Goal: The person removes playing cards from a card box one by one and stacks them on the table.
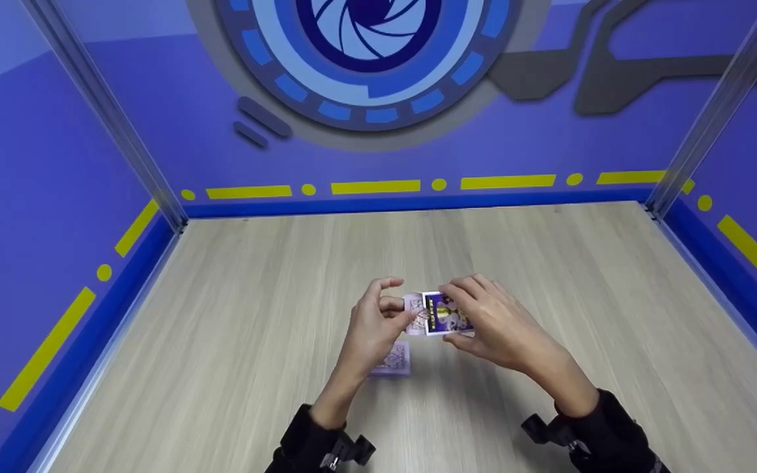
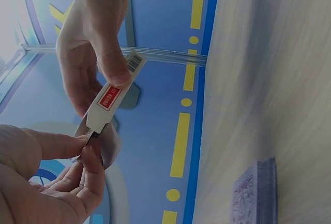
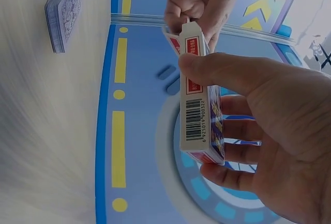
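Black cuffs [image 1: 615, 433] wrap both wrists. The right hand [image 1: 497, 322] grips a small card box [image 1: 443, 315], with the thumb on one thin side and fingers on the other. The box is up in the air, over the table and between the two hands. Its front is purple with a picture and a dark strip of yellow writing, too tiny to read. One thin side is white, with a bar code [image 3: 194, 119] that seems to say 6 925019 900322. Next to that is a red label [image 2: 110, 97] with small writing I cannot make out. The left hand [image 1: 373, 332] pinches a thin pink piece [image 1: 413, 315] with a pattern, at the open end of the box, using its thumb and finger. I cannot tell if that piece is a card or part of the box. The left pointer finger is bent and the palm faces in. Below the left hand, a neat stack of cards [image 1: 396, 359] lies flat on the table, with pink and purple patterned backs. The table [image 1: 253, 315] is light wood with soft streaks. Past it stand blue and purple walls [image 1: 155, 144] with yellow dashes and dots along the bottom, silver posts [image 1: 112, 125] in the corners and a big round ring picture [image 1: 382, 117] on the back.
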The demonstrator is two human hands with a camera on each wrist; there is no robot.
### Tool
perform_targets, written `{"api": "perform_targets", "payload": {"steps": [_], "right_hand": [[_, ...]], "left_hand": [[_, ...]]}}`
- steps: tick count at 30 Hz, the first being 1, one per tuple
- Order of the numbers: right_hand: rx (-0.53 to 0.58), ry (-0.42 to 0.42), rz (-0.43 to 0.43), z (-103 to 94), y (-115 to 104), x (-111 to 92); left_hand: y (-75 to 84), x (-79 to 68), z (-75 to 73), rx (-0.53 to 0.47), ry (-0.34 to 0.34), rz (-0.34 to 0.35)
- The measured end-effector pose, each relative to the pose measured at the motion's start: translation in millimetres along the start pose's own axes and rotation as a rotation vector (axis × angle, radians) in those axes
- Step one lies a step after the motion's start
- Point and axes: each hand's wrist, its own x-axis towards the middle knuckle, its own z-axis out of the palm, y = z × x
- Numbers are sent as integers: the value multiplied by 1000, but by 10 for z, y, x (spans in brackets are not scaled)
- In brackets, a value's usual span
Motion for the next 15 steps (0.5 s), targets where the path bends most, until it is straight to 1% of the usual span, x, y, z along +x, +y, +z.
{"api": "perform_targets", "payload": {"steps": [3,5,7,9,12,15], "right_hand": [[12,-15,16,2,12,-1],[21,-18,26,-1,23,-1],[25,-15,34,-4,33,-5],[24,-10,39,-5,48,-7],[15,2,37,-2,65,-11],[14,9,29,5,75,-11]], "left_hand": [[44,-8,-41,-2,7,3],[66,-11,-67,0,0,19],[84,-13,-90,34,-8,42],[99,-18,-111,98,-11,67],[125,-26,-138,230,-22,83],[141,-52,-153,355,-67,76]]}}
